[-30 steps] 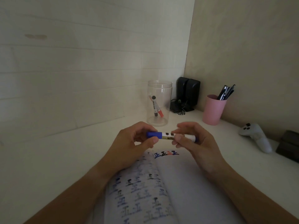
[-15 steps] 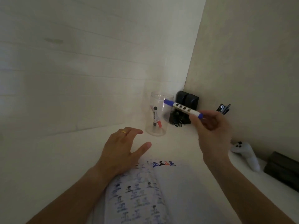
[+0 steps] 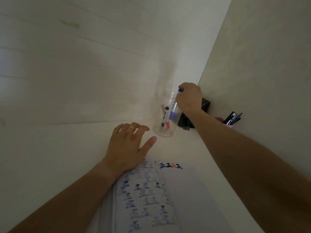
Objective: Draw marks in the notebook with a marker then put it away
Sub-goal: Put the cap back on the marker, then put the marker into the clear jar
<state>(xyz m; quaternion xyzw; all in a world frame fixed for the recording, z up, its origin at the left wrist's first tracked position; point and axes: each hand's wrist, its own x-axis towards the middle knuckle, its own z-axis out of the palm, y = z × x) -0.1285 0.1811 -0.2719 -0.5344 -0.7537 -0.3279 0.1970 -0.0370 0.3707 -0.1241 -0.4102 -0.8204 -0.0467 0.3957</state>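
At the back corner of the white desk [image 3: 50, 148], where a pale planked wall meets a beige side wall, the person's right hand [image 3: 189, 98] is reaching over the mouth of a clear, round plastic jar [image 3: 164, 115]. Its fingers are pinching the upper end of a white-barrelled marker with blue cap and blue end [image 3: 174, 108], which is hanging nearly upright, its lower blue end already inside the jar and clear of the bottom. Two more markers are leaning inside the same jar: a black-capped marker [image 3: 164, 116] and a red-tipped marker [image 3: 167, 125], both touching the jar floor.

Nearer the camera, the left hand [image 3: 129, 147] is resting palm down on the desk, fingers spread and relaxed, gripping nothing, with a gold ring [image 3: 131, 127] on one finger. Its heel is lying on the top left corner of an open white notebook [image 3: 188, 199]. The notebook's left page is showing rows of faint blue and black tally-like marks, and a short row of bolder blue, black and red marks is sitting at the top of the right page.

Behind the right forearm, a black boxy object [image 3: 204, 105] is standing against the side wall. To its right, a pink cup [image 3: 225, 122] is holding several dark pens [image 3: 233, 117].
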